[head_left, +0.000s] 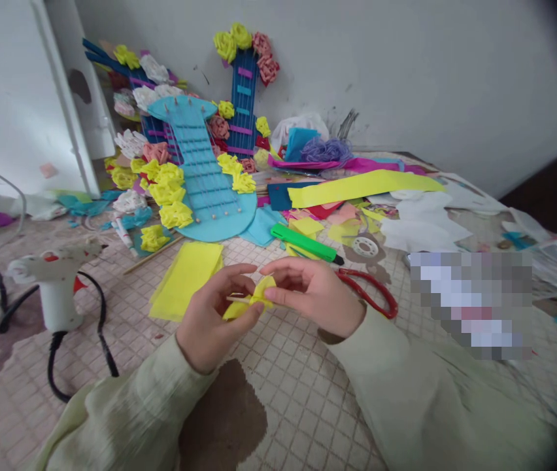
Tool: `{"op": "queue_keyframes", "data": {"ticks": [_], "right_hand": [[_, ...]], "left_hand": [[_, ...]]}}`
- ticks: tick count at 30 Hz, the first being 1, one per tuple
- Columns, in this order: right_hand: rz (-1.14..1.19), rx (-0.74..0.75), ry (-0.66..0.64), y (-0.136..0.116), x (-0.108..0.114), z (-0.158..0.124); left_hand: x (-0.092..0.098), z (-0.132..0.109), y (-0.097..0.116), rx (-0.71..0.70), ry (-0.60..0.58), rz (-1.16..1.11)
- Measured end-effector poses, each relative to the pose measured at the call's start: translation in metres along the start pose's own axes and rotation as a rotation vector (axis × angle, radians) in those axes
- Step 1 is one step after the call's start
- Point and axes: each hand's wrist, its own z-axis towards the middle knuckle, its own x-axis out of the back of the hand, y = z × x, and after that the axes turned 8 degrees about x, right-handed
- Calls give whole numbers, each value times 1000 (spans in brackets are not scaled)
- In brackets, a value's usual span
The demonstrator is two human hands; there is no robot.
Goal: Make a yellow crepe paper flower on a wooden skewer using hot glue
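Left hand [210, 320] well in front of the guitar [204, 190], thumb and fingers pinched shut on a folded yellow piece [253, 302]. Right hand [315, 291] touching it, fingertips closed on the same piece from the other side, thumb on top. Piece held just above the bench [283, 392], between both hands, straight out in front of the guitar. What looks like a thin stick [235, 299] running from the piece under the left thumb; too small to tell more.

Yellow sheets [187, 278] flat on the bench in front of the guitar, closer to it than the hands. Green pen [303, 242] lying to the guitar's front right. Red scissors [371, 291] further out the same way, partly hidden behind the right hand. Glue gun [57, 288] standing well to the guitar's front left, black cord trailing. Long yellow strip [357, 186] to the guitar's right. Yellow flowers [168, 193] set along the guitar's left edge.
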Motion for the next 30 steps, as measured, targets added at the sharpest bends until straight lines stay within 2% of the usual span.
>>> {"op": "queue_keyframes", "data": {"ticks": [7, 14, 17, 21, 27, 30], "right_hand": [[39, -38, 34, 4, 0, 0], [-130, 80, 135, 4, 9, 2], [-214, 132, 60, 3, 7, 0], [-320, 92, -93, 4, 3, -1], [-316, 31, -63, 6, 9, 2], [-580, -5, -51, 10, 21, 6]], "left_hand": [[-2, 1, 1, 9, -19, -6], [5, 3, -1, 41, 10, -35], [6, 3, -1, 52, 4, -47], [5, 3, -2, 15, 9, -40], [6, 4, -2, 21, 14, -51], [6, 4, 0, 78, 14, -75]]}}
